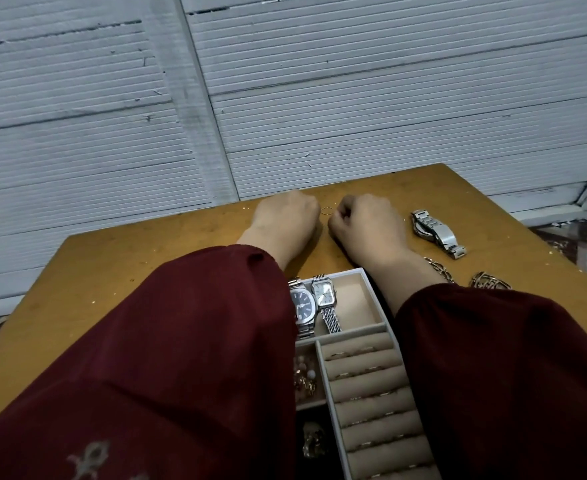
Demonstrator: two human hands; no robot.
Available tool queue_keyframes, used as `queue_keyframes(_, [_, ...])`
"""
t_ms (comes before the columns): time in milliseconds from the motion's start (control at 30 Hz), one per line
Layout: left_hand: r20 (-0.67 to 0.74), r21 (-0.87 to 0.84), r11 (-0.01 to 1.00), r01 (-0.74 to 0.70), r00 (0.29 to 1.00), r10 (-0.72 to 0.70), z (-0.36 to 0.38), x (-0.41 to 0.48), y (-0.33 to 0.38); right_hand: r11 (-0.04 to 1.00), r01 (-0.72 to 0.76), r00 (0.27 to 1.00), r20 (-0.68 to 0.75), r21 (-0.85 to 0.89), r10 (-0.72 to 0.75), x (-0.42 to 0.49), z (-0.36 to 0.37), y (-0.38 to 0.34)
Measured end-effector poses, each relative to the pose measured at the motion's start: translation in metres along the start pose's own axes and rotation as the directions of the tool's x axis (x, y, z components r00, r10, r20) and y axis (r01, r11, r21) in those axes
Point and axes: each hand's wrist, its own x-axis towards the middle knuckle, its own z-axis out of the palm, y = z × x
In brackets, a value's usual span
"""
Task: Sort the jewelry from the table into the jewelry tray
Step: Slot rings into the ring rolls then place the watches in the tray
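Observation:
A thin gold ring [327, 211] sits between my two hands near the table's far edge. My left hand [285, 216] has its fingers curled, and they meet the ring's left side. My right hand [365, 223] is also curled, its thumb and fingertips at the ring's right side. Both seem to pinch it, though the fingertips are hidden. The beige jewelry tray [371, 282] lies under my forearms. It holds a dark-dial watch [302, 303], a white-dial watch [324, 292], rings in the ring rolls [365, 375] and small earrings [306, 375].
A silver watch [436, 232] lies on the wooden table [112, 271] to the right of my hands. A gold chain [441, 270] and another gold piece [489, 282] lie nearer my right sleeve. A grey ribbed wall stands just behind the table.

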Motion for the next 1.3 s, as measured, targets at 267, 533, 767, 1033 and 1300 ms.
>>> queue_keyframes(267, [-0.029,-0.369,0.925,0.087,0.994,-0.105,-0.002,-0.017,-0.015,0.968,0.093,0.994,-0.08,0.233,-0.076,-0.001,0.002,0.012])
queue_keyframes(533, [-0.142,-0.636,0.771,0.028,0.978,-0.152,-0.012,-0.061,-0.024,0.882,0.148,0.983,-0.16,0.448,-0.084,-0.031,-0.036,0.0])
queue_keyframes(767, [-0.298,-0.714,0.698,-0.058,0.927,-0.228,-0.047,-0.126,-0.004,0.832,0.081,0.995,-0.086,0.548,-0.04,-0.092,-0.068,-0.002])
queue_keyframes(1033, [-0.25,-0.831,0.556,0.023,0.877,-0.41,-0.072,-0.202,0.044,0.808,0.004,0.995,-0.081,0.59,0.054,-0.176,-0.103,0.008])
queue_keyframes(1300, [-0.268,-0.883,0.468,0.033,0.783,-0.561,-0.051,-0.263,0.076,0.753,0.011,0.991,-0.11,0.657,0.081,-0.237,-0.105,0.021])
